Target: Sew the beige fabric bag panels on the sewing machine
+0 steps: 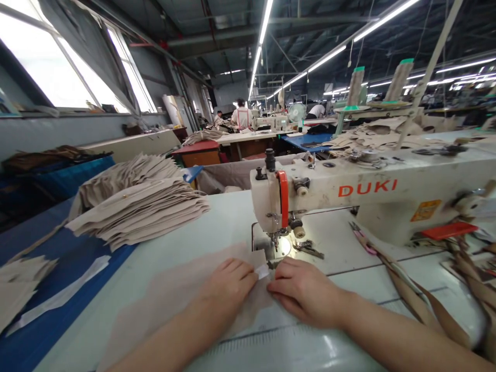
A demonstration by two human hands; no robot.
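Observation:
A beige fabric piece [170, 294] lies flat on the pale sewing table [228, 217], its far edge at the presser foot [276, 253] of a white DUKI sewing machine [360, 191]. My left hand [228, 289] rests on the fabric, fingers curled and pressed down beside a small white label [262, 270]. My right hand [306, 294] lies opposite, fingers together, its tips pinching the fabric and label just in front of the needle. The two hands nearly touch.
A tall stack of beige cut pieces [139, 206] sits at the table's left. Folded beige strips [422, 289] trail off to the right. A blue surface [58, 268] with more pieces lies far left. Other workers sit at machines in the background [242, 116].

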